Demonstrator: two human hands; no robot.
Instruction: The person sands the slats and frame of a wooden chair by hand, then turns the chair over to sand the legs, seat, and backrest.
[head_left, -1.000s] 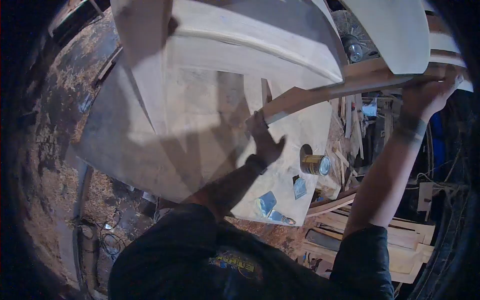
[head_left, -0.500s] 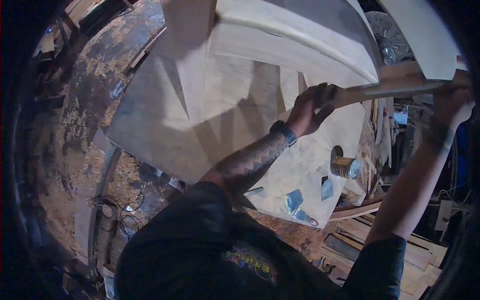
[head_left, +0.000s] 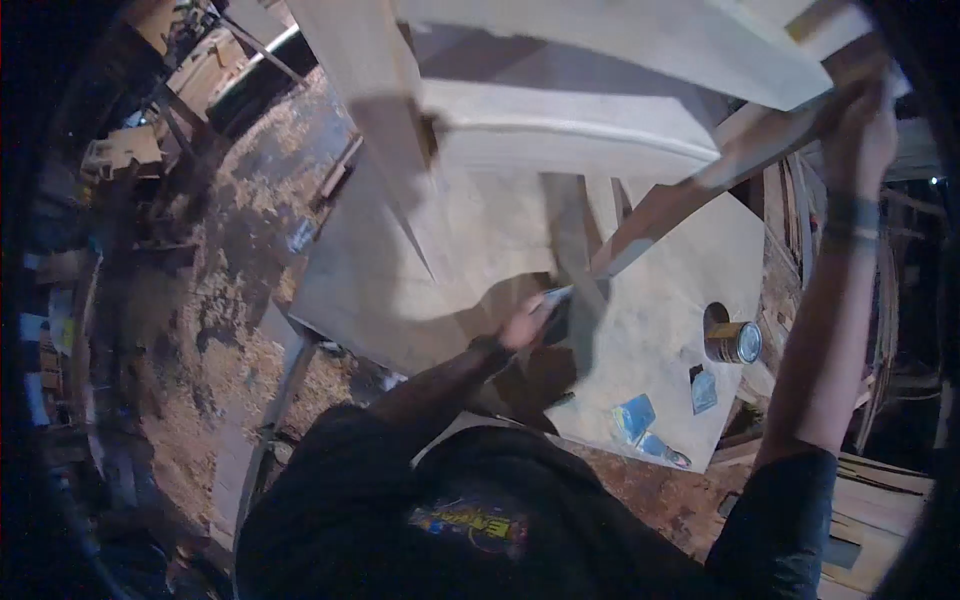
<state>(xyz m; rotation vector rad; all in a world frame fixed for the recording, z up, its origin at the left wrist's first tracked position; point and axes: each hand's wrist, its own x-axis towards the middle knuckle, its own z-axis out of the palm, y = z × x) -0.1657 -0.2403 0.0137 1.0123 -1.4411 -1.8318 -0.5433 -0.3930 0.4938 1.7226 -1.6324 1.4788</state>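
Curved wooden strip [head_left: 690, 204] runs in the head view from just above the worktop [head_left: 665, 300] near the centre of the picture up toward 1 o'clock. There your right hand [head_left: 860, 115] is clenched around its upper end, with the arm stretched high. The strip's lower end points down at the pale sheet that forms the worktop, but you cannot tell whether it touches.

Your left hand [head_left: 522, 325], just below the centre, is closed on a small flat tool [head_left: 556, 298]. The tool's light blade points toward 1 o'clock, near the strip's lower end, and it is too blurred to identify further.

A large pale curved panel [head_left: 570, 130] fills the 12 o'clock area, above the worktop and behind the strip. At 3 o'clock on the worktop a tin can [head_left: 737, 342] lies on its side. Blue scraps [head_left: 633, 415] lie close to the worktop's near edge at 4 o'clock. Sawdust covers the floor [head_left: 230, 280] at 9 o'clock.
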